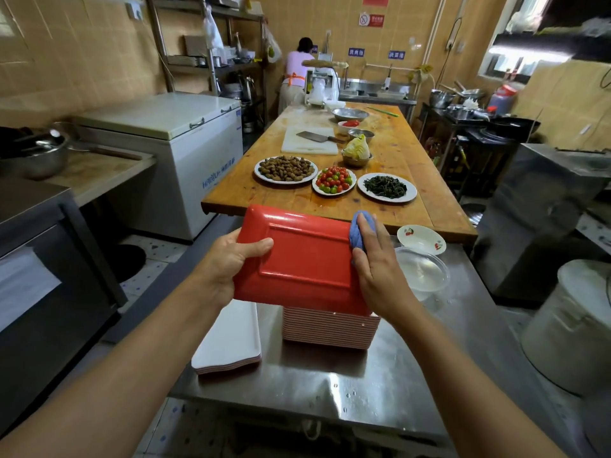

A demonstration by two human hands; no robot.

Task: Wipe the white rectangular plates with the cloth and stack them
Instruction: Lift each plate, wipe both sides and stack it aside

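A rectangular plate (304,259) is held up in front of me with its red underside facing me. My left hand (228,262) grips its left edge, thumb across the red back. With fingers laid flat, my right hand (373,262) presses a crumpled blue cloth (358,231) against the plate's right edge. Below the plate stands a tall stack of plates (330,328) showing red and white edges. To its left lies a lower stack of plates (228,342), white side up, on the steel counter (330,385).
A clear plastic bowl (426,272) and a small cherry-patterned dish (421,239) sit right of the plate. The wooden table (396,150) beyond carries plates of food, bowls, a cutting board and cleaver. A large white pot (575,328) stands right. A person works at the far wall.
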